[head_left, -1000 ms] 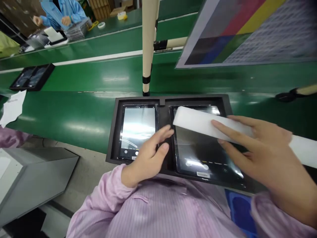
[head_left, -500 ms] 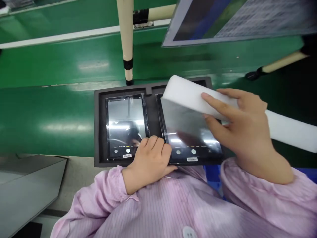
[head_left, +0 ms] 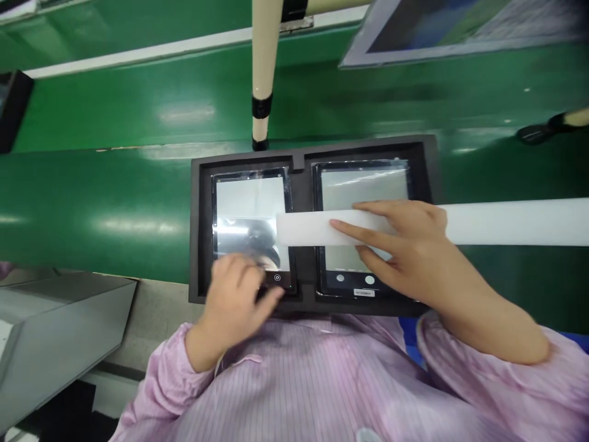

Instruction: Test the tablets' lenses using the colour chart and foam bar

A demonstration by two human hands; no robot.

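A black foam tray (head_left: 304, 161) lies on the green conveyor belt and holds two phones with lit screens, the left phone (head_left: 251, 202) and the right phone (head_left: 363, 184). My right hand (head_left: 405, 245) grips a long white foam strip (head_left: 506, 222) that stretches level across both phones. My left hand (head_left: 237, 298) rests on the bottom end of the left phone, fingers curled and blurred by motion, a fingertip near the on-screen button. Pink striped sleeves cover both arms.
A cream post (head_left: 264, 67) stands on the belt just behind the tray. A tilted colour chart board (head_left: 460, 31) hangs at the upper right. A grey metal box (head_left: 55, 331) sits at the lower left. Another black tray (head_left: 11, 104) shows at the left edge.
The foam strip has swung from a slant over the right phone to level across both phones. My left hand has shifted left, from the tray's middle divider onto the left phone's lower end.
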